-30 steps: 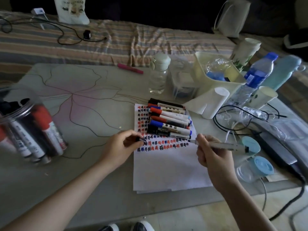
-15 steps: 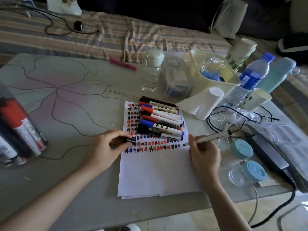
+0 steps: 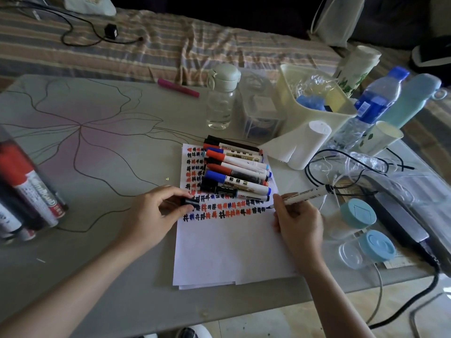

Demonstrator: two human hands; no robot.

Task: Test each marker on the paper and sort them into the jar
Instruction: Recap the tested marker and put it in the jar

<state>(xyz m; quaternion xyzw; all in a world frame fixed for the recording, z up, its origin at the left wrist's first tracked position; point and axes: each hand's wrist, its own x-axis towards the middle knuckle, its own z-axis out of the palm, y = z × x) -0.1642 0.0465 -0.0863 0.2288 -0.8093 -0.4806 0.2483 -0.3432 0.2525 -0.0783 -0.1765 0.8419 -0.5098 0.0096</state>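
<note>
Item: my right hand (image 3: 296,223), at four o'clock from the sheet's middle. Its fingers curl round an uncapped marker (image 3: 305,193), held like a pen, barrel slanting up toward two o'clock. The tip sits at the right end of the lower rows of test marks (image 3: 219,208), on or just above the sheet; I cannot tell which.

Item: my left hand (image 3: 156,213), at nine o'clock of the sheet. Thumb and fingers pinch the black cap (image 3: 189,201), kept out of the way, I judge, so the marker can be closed once it has written.

Item: paper (image 3: 227,250), a white sheet, lower half bare. Its upper part bears rows of black, red and blue marks.

Item: untested markers (image 3: 234,169), a pile lying on the sheet's top edge at twelve o'clock, near enough for the next pick.

Item: jar (image 3: 26,191), clear, at the table's far nine o'clock edge, well apart from the paper, already holding several markers. This one goes there after its test.
</note>
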